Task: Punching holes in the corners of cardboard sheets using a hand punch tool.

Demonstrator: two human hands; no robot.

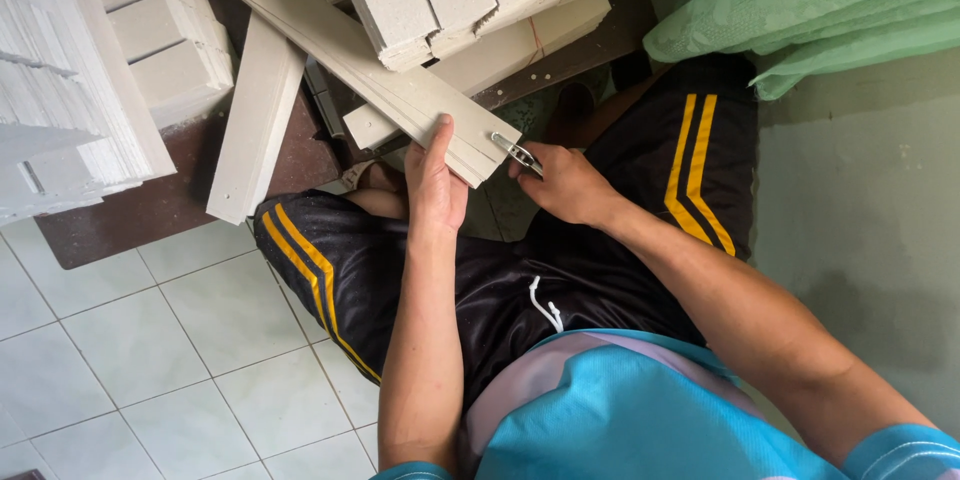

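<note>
Fingers of the left hand clamp the near end of a flat board strip. Right hand grips a metal tool against that end. Strip runs far-left to near-right.

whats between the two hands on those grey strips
In the head view, only the near end of the stacked grey strips lies between the left hand and the right hand, which holds metal scissors at its edge.

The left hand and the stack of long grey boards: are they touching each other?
Touching. In the head view the left hand lies on the near end of the stack of grey boards, thumb on top, with no gap visible.
</note>
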